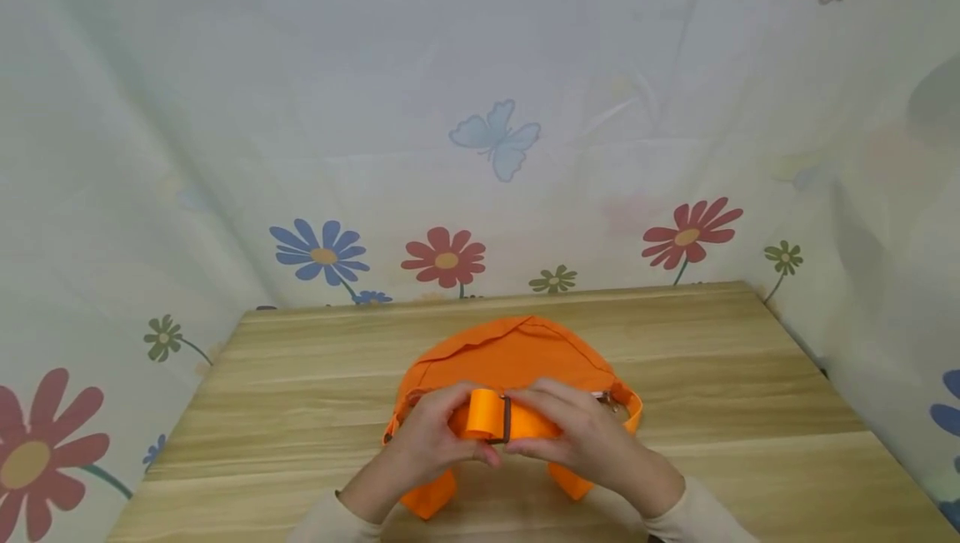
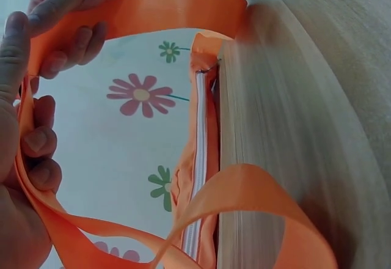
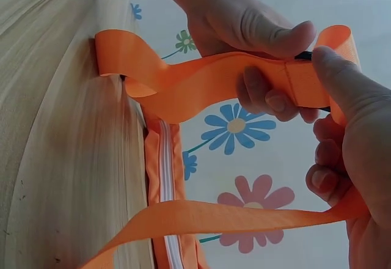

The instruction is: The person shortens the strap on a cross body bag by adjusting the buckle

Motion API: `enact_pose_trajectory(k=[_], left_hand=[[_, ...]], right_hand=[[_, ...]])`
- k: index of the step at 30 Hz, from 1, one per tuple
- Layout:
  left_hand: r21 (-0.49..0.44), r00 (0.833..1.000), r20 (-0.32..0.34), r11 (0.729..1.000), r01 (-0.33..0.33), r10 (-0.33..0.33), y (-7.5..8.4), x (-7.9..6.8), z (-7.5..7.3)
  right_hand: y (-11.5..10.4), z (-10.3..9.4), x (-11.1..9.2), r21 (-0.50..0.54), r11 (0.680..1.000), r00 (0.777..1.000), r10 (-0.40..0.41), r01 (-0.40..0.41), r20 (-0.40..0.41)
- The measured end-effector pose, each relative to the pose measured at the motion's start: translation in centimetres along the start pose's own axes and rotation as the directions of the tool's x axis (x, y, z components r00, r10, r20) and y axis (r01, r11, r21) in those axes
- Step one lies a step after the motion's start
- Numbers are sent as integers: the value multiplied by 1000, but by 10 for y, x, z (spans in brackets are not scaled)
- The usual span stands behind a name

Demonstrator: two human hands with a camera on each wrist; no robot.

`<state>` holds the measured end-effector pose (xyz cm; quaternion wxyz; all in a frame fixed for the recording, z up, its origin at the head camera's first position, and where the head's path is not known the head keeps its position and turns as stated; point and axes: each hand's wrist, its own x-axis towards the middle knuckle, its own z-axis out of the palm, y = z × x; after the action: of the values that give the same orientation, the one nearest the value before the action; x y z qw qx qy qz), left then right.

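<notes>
An orange fabric bag (image 1: pixel 517 356) lies on the table, its white zipper (image 2: pixel 201 128) showing in both wrist views. Over its near side my two hands hold its orange webbing strap (image 1: pixel 486 414) up off the table. The left hand (image 1: pixel 429 443) grips the strap with thumb and curled fingers, left of a dark slider buckle (image 1: pixel 507 420). To the right of that buckle, the right hand (image 1: pixel 592 439) pinches the webbing. A small strap loop stands up at the buckle, between the thumbs. Hands partly hide the buckle in the right wrist view.
The wood-grain table (image 1: pixel 300 410) extends around the bag on both sides. Behind it and at the sides hangs a pale curtain (image 1: pixel 360 110) printed with flowers and butterflies. Strap lengths (image 3: pixel 183 220) droop from the hands to the tabletop.
</notes>
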<state>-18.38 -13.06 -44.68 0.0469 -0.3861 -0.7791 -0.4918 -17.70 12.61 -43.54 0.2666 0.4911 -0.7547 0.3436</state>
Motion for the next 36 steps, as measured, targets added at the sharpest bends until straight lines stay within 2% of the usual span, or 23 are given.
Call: enact_pose_trajectory(k=[6, 10, 14, 21, 30, 36], left_hand=[[107, 1000, 1, 994, -13, 13, 3, 1, -1], [169, 1000, 26, 985, -17, 13, 2, 0, -2], [198, 999, 45, 980, -28, 19, 0, -2, -4], [245, 998, 24, 968, -56, 52, 0, -3, -8], [252, 999, 15, 967, -47, 45, 3, -2, -11], [220, 1000, 30, 975, -3, -4, 4, -3, -12]], right_hand=[[1, 2, -1, 3, 1000, 1000, -15, 15, -4], [1, 1, -2, 0, 1000, 1000, 1, -1, 5], [1, -1, -3, 4, 1000, 1000, 29, -29, 9], [3, -3, -3, 12, 999, 999, 31, -31, 8], [5, -5, -1, 10, 1000, 1000, 3, -3, -19], [5, -4, -3, 44, 999, 1000, 3, -2, -31]])
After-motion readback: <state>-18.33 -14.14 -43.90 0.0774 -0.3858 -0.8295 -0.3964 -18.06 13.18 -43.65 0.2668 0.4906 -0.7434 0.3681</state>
